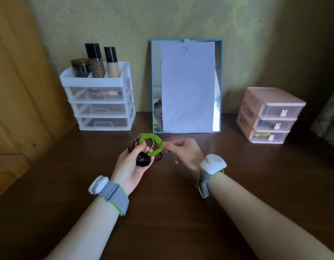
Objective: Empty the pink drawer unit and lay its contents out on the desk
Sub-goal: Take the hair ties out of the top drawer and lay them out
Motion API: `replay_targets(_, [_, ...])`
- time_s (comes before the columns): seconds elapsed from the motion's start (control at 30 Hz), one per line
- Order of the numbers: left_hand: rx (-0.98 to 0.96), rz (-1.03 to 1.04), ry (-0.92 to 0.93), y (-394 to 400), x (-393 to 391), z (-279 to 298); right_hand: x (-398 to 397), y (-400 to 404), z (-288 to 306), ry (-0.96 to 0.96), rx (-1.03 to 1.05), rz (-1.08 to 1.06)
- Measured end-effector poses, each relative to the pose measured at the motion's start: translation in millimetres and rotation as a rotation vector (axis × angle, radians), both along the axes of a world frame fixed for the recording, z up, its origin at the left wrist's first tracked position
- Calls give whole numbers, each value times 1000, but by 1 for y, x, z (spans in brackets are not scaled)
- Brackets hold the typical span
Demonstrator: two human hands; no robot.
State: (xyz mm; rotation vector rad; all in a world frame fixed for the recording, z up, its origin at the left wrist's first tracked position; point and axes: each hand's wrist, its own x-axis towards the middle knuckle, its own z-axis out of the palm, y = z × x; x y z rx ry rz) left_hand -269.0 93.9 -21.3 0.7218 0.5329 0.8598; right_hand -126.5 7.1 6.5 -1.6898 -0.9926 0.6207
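Left hand (132, 162): curled round a bunch of hair ties (143, 158), held above the desk (68, 184) for sorting
Right hand (183, 152): pinches the green tie (152, 142), likely pulling it free
Pink unit (269, 115): right of the mirror (186, 87), drawers closed

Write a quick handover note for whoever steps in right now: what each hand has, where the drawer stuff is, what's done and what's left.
Left hand: holds a bunch of hair ties, including a black hair tie.
Right hand: pinches the green hair tie, which is also held in the left-hand bunch.
Pink drawer unit: at the desk's right rear, all three drawers closed; something dark and yellow shows in the lower two.
Done: one handful is out.
Left: lay the ties out on the desk, then likely empty the remaining drawers.
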Motion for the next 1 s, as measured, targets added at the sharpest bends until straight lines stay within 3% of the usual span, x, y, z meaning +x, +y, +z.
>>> replay_targets(0.33, [-2, -86, 21, -7, 3, -8, 1, 5, -7, -7, 16, -80])
replay_targets(0.5, [-33, 152, 62, 3, -7, -9, 21, 11, -12, 37, 31, -186])
replay_targets(0.63, [-103, 259, -14, 14, -18, -2, 42, 10, -19, 8, -49, -232])
replay_targets(1.0, [-77, 128, -24, 5, -14, 0, 60, 12, -23, -185, -328, -208])
